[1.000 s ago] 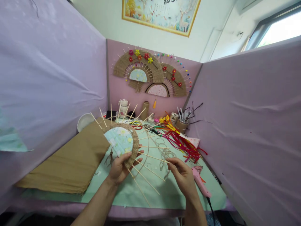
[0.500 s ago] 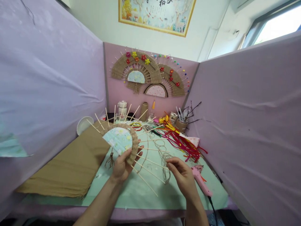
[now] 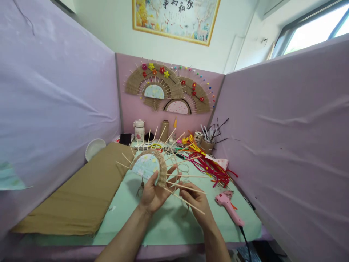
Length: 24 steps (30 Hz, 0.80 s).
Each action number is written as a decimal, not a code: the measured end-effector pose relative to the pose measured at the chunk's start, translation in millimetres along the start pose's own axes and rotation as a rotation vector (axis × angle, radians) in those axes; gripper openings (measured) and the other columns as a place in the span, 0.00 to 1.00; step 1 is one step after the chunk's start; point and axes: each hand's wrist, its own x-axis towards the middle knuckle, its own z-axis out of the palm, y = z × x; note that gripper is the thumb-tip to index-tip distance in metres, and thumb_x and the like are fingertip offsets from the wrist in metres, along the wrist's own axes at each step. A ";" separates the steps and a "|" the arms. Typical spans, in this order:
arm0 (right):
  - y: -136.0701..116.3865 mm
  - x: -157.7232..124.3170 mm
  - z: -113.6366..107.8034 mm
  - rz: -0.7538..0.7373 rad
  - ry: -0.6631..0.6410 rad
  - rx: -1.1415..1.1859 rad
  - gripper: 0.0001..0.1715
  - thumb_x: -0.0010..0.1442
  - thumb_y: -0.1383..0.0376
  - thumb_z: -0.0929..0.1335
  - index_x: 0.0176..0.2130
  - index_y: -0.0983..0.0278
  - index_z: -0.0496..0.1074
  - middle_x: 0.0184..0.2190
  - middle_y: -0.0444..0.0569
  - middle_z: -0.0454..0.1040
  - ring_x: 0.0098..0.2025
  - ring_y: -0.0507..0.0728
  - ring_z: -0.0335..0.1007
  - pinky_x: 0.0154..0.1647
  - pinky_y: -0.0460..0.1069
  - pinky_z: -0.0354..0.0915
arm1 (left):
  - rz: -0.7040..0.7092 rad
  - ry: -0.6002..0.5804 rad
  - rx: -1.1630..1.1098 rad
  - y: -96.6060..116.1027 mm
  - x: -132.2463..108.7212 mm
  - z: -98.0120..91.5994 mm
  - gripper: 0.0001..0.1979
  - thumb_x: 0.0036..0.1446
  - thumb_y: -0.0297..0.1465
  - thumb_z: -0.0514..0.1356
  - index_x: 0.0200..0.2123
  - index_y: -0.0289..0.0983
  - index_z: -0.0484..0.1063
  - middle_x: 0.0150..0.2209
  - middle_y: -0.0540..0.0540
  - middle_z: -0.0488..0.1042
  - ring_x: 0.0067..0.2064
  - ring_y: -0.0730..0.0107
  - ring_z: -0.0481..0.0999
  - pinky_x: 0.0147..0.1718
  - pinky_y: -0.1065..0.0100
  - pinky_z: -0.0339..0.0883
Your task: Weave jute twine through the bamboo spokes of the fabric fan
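My left hand point(image 3: 153, 194) is closed on the lower right edge of a half-round fan point(image 3: 145, 166), thumb in front and fingers behind. Pale blue flowered fabric covers its middle, a woven twine band point(image 3: 162, 169) rims it, and thin wooden sticks point(image 3: 188, 176) fan outward. Among the lower right sticks, my right hand point(image 3: 196, 203) pinches brown twine point(image 3: 177, 168); its fingertips are partly hidden by the sticks. A loose twine loop runs round the outside of the fan. Below the fabric hangs a small brown tassel point(image 3: 140, 190).
A pink glue gun point(image 3: 230, 209) with a black cord lies at right, near red and yellow pipe cleaners point(image 3: 209, 165). Brown cloth point(image 3: 73, 193) covers the left side. At the back stand a white jar point(image 3: 139, 131) and a twine cone point(image 3: 164, 130). Finished fans point(image 3: 155, 78) hang behind.
My right hand has moved left, from beside the twine coil in to the fan's lower sticks. The fan, in my left hand, has shifted right and turned a little.
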 end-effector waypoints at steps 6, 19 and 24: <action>6.0 10.7 1.2 -0.089 -0.081 -0.292 0.11 0.59 0.62 0.65 0.35 0.62 0.76 0.30 0.47 0.75 0.33 0.55 0.69 0.36 0.48 0.64 | 0.028 -0.016 0.120 7.2 -5.4 2.9 0.18 0.61 0.38 0.51 0.45 0.36 0.76 0.53 0.44 0.73 0.50 0.56 0.74 0.58 0.54 0.55; -20.1 149.3 -107.5 0.069 0.165 -1.067 0.13 0.57 0.61 0.66 0.32 0.67 0.77 0.31 0.55 0.78 0.33 0.57 0.71 0.33 0.47 0.59 | 0.284 -0.004 0.353 81.8 -50.8 46.2 0.11 0.50 0.36 0.62 0.38 0.46 0.77 0.32 0.51 0.80 0.20 0.73 0.74 0.22 0.70 0.70; -33.1 175.7 -134.6 0.139 0.395 -1.210 0.26 0.62 0.61 0.58 0.51 0.77 0.69 0.48 0.71 0.71 0.46 0.65 0.69 0.42 0.53 0.60 | 0.311 -0.058 0.399 87.1 -58.2 47.0 0.06 0.49 0.35 0.63 0.33 0.43 0.77 0.27 0.52 0.78 0.19 0.74 0.73 0.19 0.72 0.69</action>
